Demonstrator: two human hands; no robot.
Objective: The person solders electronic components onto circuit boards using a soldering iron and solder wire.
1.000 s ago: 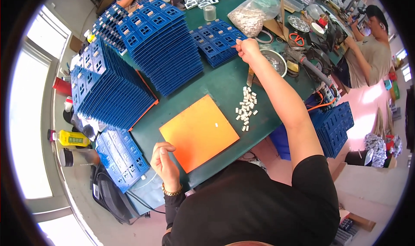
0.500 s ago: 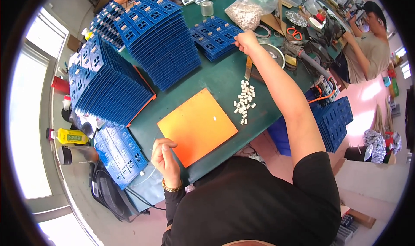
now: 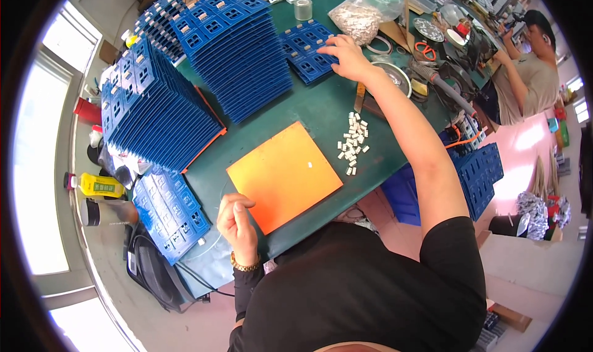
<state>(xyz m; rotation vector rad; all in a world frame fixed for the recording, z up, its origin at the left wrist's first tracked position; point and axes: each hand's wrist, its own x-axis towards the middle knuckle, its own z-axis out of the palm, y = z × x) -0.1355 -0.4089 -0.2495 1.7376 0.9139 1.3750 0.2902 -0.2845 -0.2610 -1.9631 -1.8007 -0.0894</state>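
My right hand [image 3: 347, 56] reaches far out over a low stack of blue circuit boards [image 3: 307, 48], its fingers spread and touching or just above the right edge. Nothing shows in its grasp. My left hand [image 3: 237, 223] is curled at the near left edge of an orange square mat [image 3: 284, 176]. A thin pale wire [image 3: 214, 245] loops beside this hand and seems to run into its closed fingers. One small white part [image 3: 310, 165] lies on the mat. To the mat's right is a loose pile of small white connectors [image 3: 353, 140].
Tall stacks of blue boards [image 3: 238, 61] stand at the left and back. More boards [image 3: 173, 213] lie near the left edge. A bag of small parts [image 3: 358, 21], orange scissors [image 3: 425, 51] and a tape roll [image 3: 302, 9] are at the back. A co-worker [image 3: 525, 80] sits at the right.
My right hand has moved slightly left over the low stack, and its fingers have gone from pinched together to spread. My left hand stays curled in place. The view has shifted slightly.
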